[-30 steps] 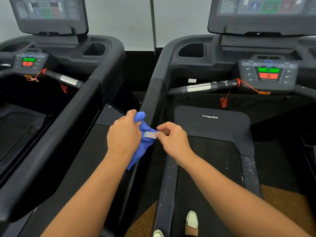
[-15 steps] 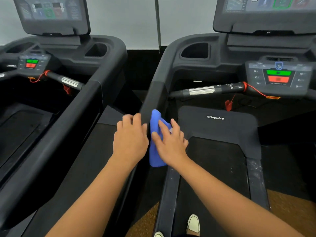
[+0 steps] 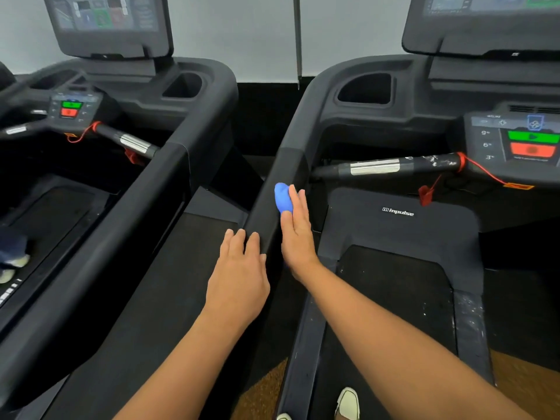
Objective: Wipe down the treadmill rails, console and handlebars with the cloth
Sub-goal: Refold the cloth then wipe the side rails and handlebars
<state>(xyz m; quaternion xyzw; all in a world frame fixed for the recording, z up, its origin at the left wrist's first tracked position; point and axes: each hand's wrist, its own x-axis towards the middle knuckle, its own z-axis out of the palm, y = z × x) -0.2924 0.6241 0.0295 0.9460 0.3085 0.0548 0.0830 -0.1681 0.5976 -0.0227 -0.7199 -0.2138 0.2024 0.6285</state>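
The blue cloth (image 3: pixel 282 197) lies on the right treadmill's left rail (image 3: pixel 289 168), pressed there by the right hand (image 3: pixel 298 234) with straight fingers. The left hand (image 3: pixel 238 277) rests open beside it, empty. A second ago both hands pinched the cloth; it now sits farther up the rail, so wiping has likely begun.

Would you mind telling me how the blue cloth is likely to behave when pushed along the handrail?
Probably floppy: the blue cloth bunches into a soft lump under the right hand. It looks light and should slide readily on the smooth black handrail, though it may bunch further without flat pressure.
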